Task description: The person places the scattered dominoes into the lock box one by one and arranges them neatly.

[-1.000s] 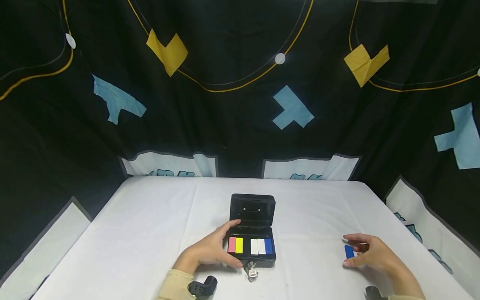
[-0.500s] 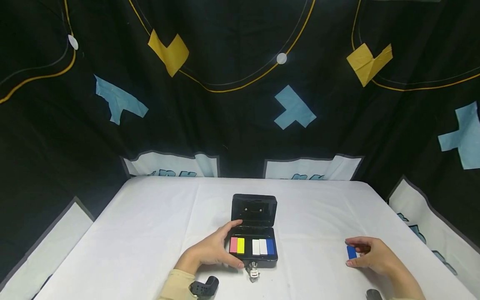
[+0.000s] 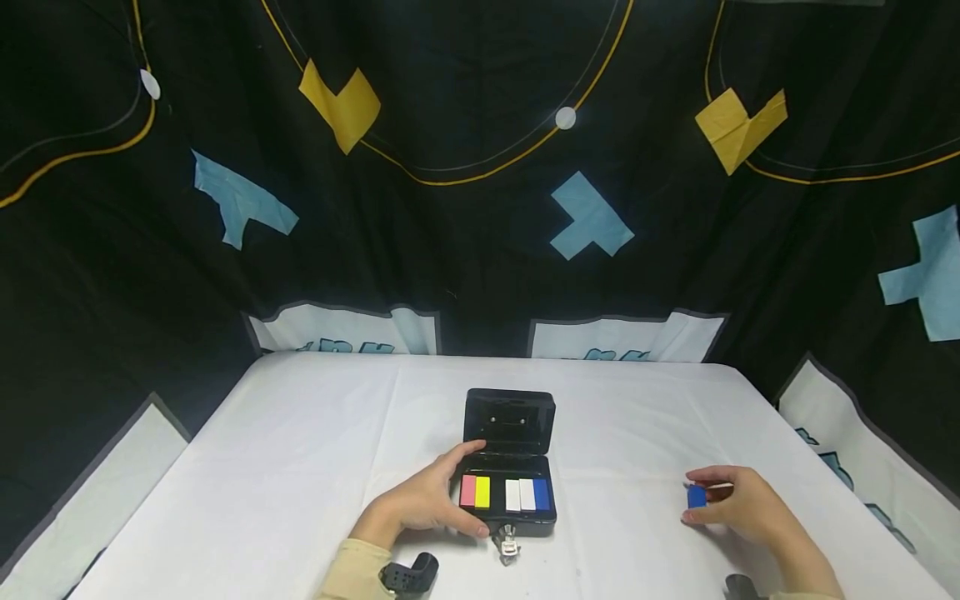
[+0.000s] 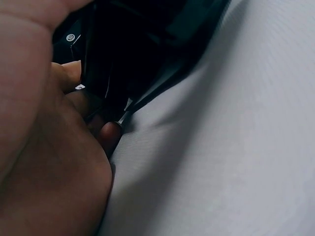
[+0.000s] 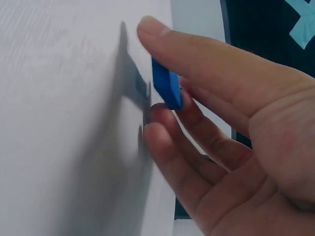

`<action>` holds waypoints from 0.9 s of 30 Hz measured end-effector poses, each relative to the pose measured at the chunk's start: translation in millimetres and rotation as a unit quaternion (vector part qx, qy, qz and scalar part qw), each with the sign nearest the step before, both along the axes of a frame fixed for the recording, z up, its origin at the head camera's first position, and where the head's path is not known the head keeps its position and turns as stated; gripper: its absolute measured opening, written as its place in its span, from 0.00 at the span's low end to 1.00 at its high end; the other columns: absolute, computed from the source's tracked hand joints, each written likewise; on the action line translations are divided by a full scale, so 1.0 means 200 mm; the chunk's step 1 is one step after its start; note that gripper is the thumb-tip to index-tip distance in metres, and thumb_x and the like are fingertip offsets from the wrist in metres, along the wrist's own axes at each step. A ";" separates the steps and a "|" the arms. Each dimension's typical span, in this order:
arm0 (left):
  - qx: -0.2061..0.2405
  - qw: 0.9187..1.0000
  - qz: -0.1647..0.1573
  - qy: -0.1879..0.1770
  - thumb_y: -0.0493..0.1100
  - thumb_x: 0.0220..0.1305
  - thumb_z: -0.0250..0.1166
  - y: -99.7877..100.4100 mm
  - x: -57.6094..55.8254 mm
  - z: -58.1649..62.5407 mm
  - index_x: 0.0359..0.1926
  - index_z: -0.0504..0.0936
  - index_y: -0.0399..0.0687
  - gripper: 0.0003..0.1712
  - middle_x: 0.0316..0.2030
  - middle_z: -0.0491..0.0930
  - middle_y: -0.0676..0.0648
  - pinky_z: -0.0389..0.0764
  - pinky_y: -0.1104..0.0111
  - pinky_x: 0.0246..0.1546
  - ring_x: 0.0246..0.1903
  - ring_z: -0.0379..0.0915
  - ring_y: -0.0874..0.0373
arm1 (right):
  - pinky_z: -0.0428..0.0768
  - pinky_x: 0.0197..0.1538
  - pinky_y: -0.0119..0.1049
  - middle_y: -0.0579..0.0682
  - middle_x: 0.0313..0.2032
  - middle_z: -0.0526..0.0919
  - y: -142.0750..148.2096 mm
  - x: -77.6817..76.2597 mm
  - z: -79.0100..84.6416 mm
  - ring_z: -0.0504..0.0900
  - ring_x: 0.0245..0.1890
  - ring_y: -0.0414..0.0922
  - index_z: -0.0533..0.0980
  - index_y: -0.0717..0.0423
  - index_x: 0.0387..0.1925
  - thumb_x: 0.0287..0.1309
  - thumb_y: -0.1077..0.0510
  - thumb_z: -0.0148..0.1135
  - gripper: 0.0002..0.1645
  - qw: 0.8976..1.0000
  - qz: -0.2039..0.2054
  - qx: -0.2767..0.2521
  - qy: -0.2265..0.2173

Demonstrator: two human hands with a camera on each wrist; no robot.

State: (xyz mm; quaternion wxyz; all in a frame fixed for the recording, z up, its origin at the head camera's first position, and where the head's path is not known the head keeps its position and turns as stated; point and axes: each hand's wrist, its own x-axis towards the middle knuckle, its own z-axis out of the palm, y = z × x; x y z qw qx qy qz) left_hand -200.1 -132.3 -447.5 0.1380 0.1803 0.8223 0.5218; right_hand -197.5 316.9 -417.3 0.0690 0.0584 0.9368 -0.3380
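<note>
A small black cash box [image 3: 517, 523] stands with its lid raised at the middle of the table. Inside lie a pink block [image 3: 468, 492], a yellow block [image 3: 482, 492], two white blocks [image 3: 520, 495] and a blue block [image 3: 541, 494]. My left hand [image 3: 423, 498] grips the box at its left side, thumb at the front edge and fingers toward the hinge; black box wall fills much of the left wrist view. Well to the right, my right hand [image 3: 738, 500] pinches another blue block [image 5: 166, 84] between thumb and fingers, close over the white cloth.
Small keys [image 3: 507, 544] hang at the front of the box. White cloth [image 3: 300, 433] covers the table. Behind it rises a black curtain [image 3: 465, 250] with yellow and light blue patches.
My right hand has shifted slightly left and turned the blue block, which shows narrower now; the white seen beside it earlier is out of sight. The left hand keeps its hold on the cash box.
</note>
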 end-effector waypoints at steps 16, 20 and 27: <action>0.011 1.000 -0.005 -0.001 0.44 0.35 0.87 0.00 0.00 0.00 0.77 0.58 0.59 0.68 0.72 0.60 0.41 0.50 0.35 0.68 0.72 0.52 0.40 | 0.84 0.43 0.39 0.52 0.42 0.86 -0.17 -0.02 0.07 0.81 0.38 0.46 0.81 0.65 0.52 0.38 0.50 0.86 0.39 0.997 0.014 -0.045 0.069; 0.013 1.000 -0.005 -0.001 0.44 0.35 0.87 0.00 0.00 0.00 0.77 0.57 0.59 0.69 0.72 0.62 0.42 0.51 0.35 0.68 0.71 0.54 0.40 | 0.84 0.42 0.38 0.52 0.42 0.86 -0.22 -0.01 0.09 0.82 0.39 0.46 0.82 0.65 0.51 0.38 0.51 0.86 0.38 0.995 0.027 -0.051 0.083; 0.011 1.000 -0.002 -0.004 0.44 0.34 0.87 0.00 0.00 0.00 0.77 0.57 0.61 0.69 0.71 0.63 0.43 0.51 0.35 0.67 0.70 0.55 0.41 | 0.84 0.43 0.35 0.50 0.41 0.86 -0.33 -0.02 0.10 0.83 0.39 0.45 0.83 0.63 0.49 0.36 0.48 0.86 0.38 0.990 0.057 -0.064 0.112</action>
